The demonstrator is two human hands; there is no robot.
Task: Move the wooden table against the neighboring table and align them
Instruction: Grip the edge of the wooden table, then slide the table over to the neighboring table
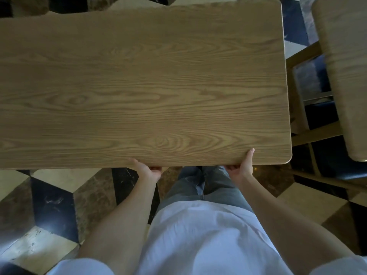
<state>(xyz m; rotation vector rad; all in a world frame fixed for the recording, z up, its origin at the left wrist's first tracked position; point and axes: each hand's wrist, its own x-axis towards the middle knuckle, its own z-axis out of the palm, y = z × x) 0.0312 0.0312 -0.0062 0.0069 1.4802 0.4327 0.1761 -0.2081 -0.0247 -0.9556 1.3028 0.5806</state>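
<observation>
While the wooden table (pixel 139 86) fills most of the view, both hands grasp its near edge — left hand (pixel 147 168) and right hand (pixel 242 167), thumbs on top, fingers curled beneath. The neighboring table (pixel 345 66) stands to the right, apart from it — a gap shows a chair (pixel 309 100) and the patterned floor (pixel 53 201) between them.

The wooden table (pixel 139 86) I look down on is warm tan-brown, streaked with darker wavy grain and oval knots. The neighboring table (pixel 345 66) wears the same tan grain. The floor (pixel 53 205) below is a cube pattern of cream, mottled brown and glossy black tiles. My shirt (pixel 198 241) is white, my trousers (pixel 198 185) faded grey-blue.
</observation>
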